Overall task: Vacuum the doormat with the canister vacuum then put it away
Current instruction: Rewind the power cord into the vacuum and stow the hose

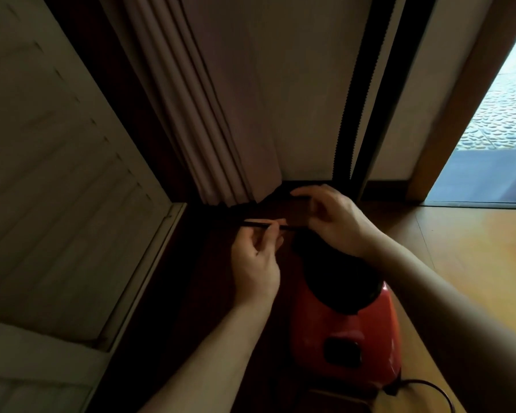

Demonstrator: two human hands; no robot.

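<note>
Left hand [255,260]: thumb and fingertips pinch a thin black cord [252,224], palm turned inward.
Cord: runs level from the left hand's pinch toward the right hand; its far end is lost in shadow.
Right hand [329,219]: just beside the left and a little farther from the person, fingers arched and curled over a dark gap. Whether it grips anything I cannot tell.
Vacuum [340,329]: red canister on the floor, right under the right wrist and nearer the person than both hands, its black top dome touching that wrist's shadow.
Hose [350,108]: black and ribbed, standing straight up the wall beyond the right hand.
Curtain [209,120]: pleated, hanging beyond the left hand, its hem near the fingertips.
Shutter [57,174]: pale and slatted, well off to the left hand's outer side.
Cable [426,386]: dark loop on the floor [465,251] behind the vacuum, below the right forearm.
Doorway [501,129]: open, well beyond the right arm's outer side, pebbled ground outside.
</note>
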